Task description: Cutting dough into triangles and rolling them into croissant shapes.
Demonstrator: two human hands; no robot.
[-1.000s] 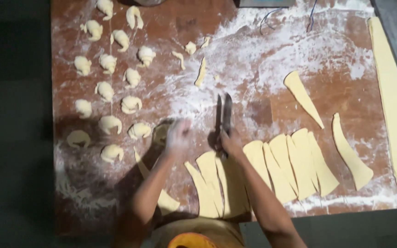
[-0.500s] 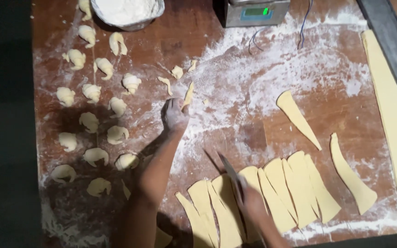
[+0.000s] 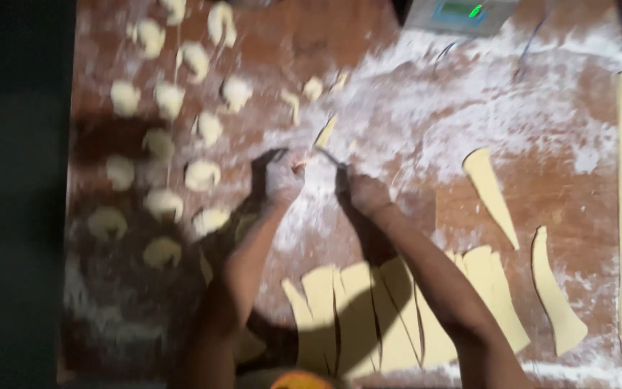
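Working over a floured wooden table (image 3: 541, 209), the left hand (image 3: 282, 176) and right hand (image 3: 365, 191) sit close together mid-board, the right gripping a knife (image 3: 329, 157) whose tip is beside a small dough scrap (image 3: 325, 132) just beyond; the blur hides whether the left pinches anything. Looks like the trimming stage to me: cut dough triangles (image 3: 368, 310) fan out near the body, rolled pieces (image 3: 203, 173) line the left.

A bakery or pastry kitchen, by the look of it. A brown worktop (image 3: 541, 209) is dusted white with flour (image 3: 426, 122). Left of the flour lie rows of rolled dough pieces (image 3: 181, 180); below it, cut dough triangles (image 3: 368, 310). A digital scale (image 3: 462, 14) sits above.
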